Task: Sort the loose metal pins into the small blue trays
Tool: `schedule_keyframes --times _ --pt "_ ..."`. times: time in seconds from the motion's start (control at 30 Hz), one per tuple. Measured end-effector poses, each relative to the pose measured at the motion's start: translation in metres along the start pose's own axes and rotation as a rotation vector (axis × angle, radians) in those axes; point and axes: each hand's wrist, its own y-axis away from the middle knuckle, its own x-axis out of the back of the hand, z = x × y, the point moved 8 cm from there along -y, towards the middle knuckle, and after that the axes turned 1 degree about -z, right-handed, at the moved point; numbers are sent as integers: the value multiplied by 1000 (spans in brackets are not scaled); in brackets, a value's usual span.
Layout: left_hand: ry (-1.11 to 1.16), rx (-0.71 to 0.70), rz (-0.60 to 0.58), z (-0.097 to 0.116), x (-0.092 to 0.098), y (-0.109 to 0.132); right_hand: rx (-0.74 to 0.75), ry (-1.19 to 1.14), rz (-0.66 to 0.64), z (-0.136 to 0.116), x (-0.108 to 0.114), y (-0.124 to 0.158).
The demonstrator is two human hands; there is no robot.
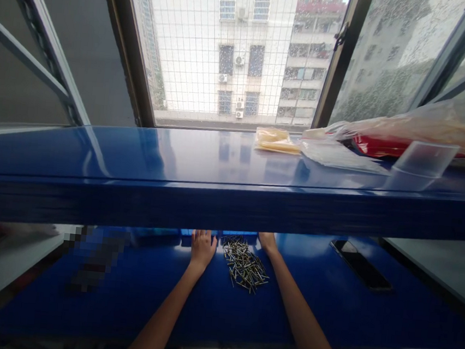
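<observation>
On the blue table lies a heap of thin metal pieces, like long screws or pins; their exact kind is too small to tell. My left hand is just left of the heap, palm down with its fingers stretched forward, at the near edge of a blue bin. To the right of the heap is my right hand, beside a second blue bin. The shelf edge hides its fingers and most of both bins.
A blue shelf crosses above the table. On it are a yellowish packet, plastic bags and a clear plastic cup. A black phone lies on the table at right. A dark, partly pixelated object is at left.
</observation>
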Motion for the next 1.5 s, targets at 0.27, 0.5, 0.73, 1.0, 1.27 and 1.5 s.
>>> schedule_keyframes --times 0.27,0.5,0.73,1.0,1.27,1.5 --pt "36 -21 71 5 14 8 -36 -313 219 10 21 -1" --pt "136 -36 79 14 44 37 -41 -340 258 22 30 11" --pt "193 -149 58 30 70 66 103 -78 -18 -3 8 17" --pt "201 -181 63 36 76 73 48 -147 -7 1 9 19" --pt "292 -298 42 43 73 73 18 -323 232 -7 35 33" --pt "339 -227 180 33 86 75 146 -302 257 -52 47 104"
